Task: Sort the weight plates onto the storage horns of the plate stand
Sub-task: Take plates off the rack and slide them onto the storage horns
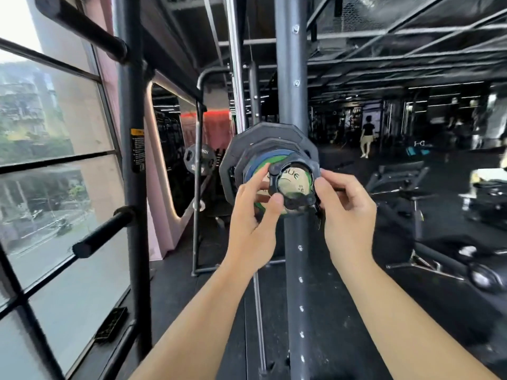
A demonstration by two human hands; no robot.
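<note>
Head view: you face the end of a barbell sleeve (pixel 295 181), whose long axis points almost straight back at you, so the collar and then each plate can only come off by sliding toward your chest. Your left hand (pixel 255 218) pinches the left side of the black collar (pixel 295 204) between thumb and fingertips; your right hand (pixel 343 204) curls its fingers round the collar's right side, where a small lever seems to hang, though blur hides its detail. Both hands are thus closed on the collar and neither is on a plate yet. Behind the collar, four plates can be counted stacked face to face on the sleeve: a large black plate (pixel 230 157) farthest back, a smaller black plate (pixel 270 146), a blue plate (pixel 253 164), and a green plate (pixel 262 168) just behind the collar. Two storage horns show, both on the dark frame post (pixel 131 105) by the window, well to your left: the upper horn (pixel 82 31) above hand level and the lower horn (pixel 101 237) below it. Your left hand is the nearer to them, so a freed plate will probably travel leftward. One further plate (pixel 196 160) hangs on other equipment behind.
</note>
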